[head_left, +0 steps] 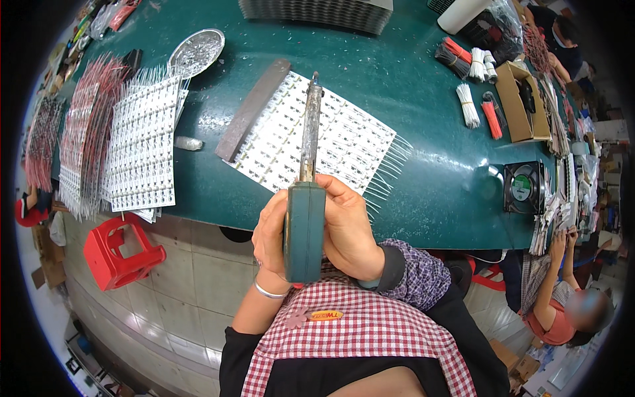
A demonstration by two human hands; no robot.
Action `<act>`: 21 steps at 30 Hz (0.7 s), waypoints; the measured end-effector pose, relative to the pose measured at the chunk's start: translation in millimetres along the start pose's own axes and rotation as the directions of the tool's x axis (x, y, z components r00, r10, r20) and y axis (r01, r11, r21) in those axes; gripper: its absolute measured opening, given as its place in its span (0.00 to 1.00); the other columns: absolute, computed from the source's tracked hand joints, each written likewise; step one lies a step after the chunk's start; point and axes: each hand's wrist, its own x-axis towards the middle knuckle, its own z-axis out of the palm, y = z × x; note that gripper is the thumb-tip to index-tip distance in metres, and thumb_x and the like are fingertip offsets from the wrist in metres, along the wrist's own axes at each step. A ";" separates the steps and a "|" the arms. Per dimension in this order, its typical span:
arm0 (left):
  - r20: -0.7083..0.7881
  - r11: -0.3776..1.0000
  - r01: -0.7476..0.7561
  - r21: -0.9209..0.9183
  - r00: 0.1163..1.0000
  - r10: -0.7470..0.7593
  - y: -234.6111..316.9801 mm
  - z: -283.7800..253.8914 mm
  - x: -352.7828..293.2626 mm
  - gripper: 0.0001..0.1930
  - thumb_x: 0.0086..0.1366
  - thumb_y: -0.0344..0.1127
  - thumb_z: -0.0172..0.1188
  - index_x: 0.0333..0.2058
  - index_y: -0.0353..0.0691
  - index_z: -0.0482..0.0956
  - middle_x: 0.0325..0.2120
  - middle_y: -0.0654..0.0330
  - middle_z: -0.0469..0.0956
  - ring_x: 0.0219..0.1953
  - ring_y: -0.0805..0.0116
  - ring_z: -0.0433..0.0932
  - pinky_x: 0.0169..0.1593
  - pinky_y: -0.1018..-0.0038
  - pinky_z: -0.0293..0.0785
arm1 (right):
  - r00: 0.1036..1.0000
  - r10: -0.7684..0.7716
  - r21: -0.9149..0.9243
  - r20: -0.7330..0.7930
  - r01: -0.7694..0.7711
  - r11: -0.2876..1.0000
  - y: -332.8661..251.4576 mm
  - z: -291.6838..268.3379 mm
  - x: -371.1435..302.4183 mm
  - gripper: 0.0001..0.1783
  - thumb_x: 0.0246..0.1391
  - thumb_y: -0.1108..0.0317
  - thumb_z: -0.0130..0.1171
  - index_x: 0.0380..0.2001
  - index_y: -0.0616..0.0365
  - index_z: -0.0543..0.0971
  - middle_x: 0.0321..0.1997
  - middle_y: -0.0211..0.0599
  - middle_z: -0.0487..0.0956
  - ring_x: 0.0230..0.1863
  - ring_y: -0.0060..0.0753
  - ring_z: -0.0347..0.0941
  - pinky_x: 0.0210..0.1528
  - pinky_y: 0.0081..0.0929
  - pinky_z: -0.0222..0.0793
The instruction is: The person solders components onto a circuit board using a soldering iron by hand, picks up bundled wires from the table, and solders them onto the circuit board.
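A soldering gun point(305, 225) with a dark green body and a worn metal barrel is held upright in front of my chest. Its narrow tip points away from me, above a white circuit-board panel point(344, 132). My left hand point(266, 231) wraps the left side of the body. On the other side my right hand point(352, 228) is closed against it, thumb near the base of the barrel. Thin white wires stick out from the panel's right edge. Along its left edge lies a dark flat bar point(254, 109). The gun hides part of the panel and some of my fingers.
Stacked wired panels point(142, 142) stand at the left beside a metal dish point(197, 53). Wire bundles point(467, 106), a cardboard box point(522, 102) and a small fan point(524, 188) sit at the right. A red stool point(122, 251) is below the table; a co-worker point(559, 304) sits at the right.
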 end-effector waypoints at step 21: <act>0.156 0.558 0.631 -0.540 0.726 -0.670 2.0 -36.1 21.3 0.21 0.56 0.19 0.63 0.49 0.26 0.71 0.39 0.52 0.78 0.25 0.75 0.75 0.25 0.80 0.72 | 0.983 -0.150 -0.488 0.107 0.183 0.853 -23.5 -16.0 13.2 0.08 0.56 0.73 0.62 0.38 0.65 0.81 0.37 0.36 0.82 0.37 0.25 0.77 0.42 0.20 0.72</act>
